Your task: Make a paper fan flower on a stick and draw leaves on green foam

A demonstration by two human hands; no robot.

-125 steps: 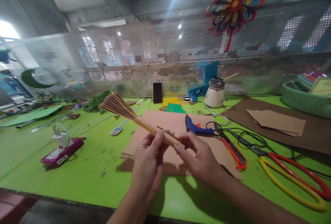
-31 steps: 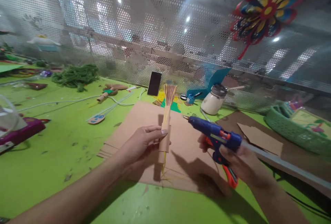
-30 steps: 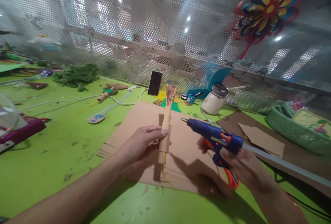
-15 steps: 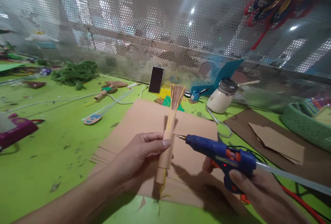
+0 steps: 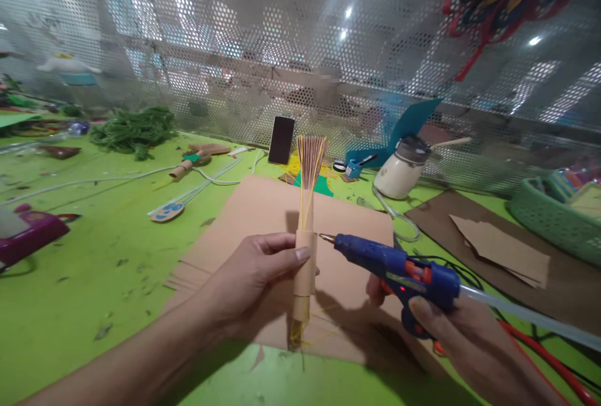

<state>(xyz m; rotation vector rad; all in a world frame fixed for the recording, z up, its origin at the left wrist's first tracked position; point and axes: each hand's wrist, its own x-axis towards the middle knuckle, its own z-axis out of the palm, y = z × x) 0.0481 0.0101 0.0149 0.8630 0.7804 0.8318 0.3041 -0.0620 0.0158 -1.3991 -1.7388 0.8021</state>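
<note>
Pinched between thumb and fingers of my left hand [image 5: 263, 271] is a rolled brown paper tube [image 5: 305, 268], held nearly upright above the paper sheets. Its top is cut into a fan of thin strips [image 5: 312, 159], with yellow strands running along it and dangling from the lower end. A wider paper band wraps its middle. My right hand [image 5: 462, 331] grips a blue hot glue gun [image 5: 397, 268] with a red light lit and a clear glue stick in its back. The metal nozzle points left, close to the band's right edge; a small gap appears between them.
Brown paper sheets [image 5: 253, 206] lie under my hands on the green table [image 5: 94, 306]. Behind stand a phone [image 5: 281, 140] and a white jar [image 5: 399, 171]. To the right are brown cards [image 5: 500, 249] and a green basket [image 5: 554, 224]; green yarn [image 5: 134, 131] is piled left.
The paper tube has turned more upright, its fan top shifting left. The glue gun has moved slightly left and up in view, its nozzle staying beside the band.
</note>
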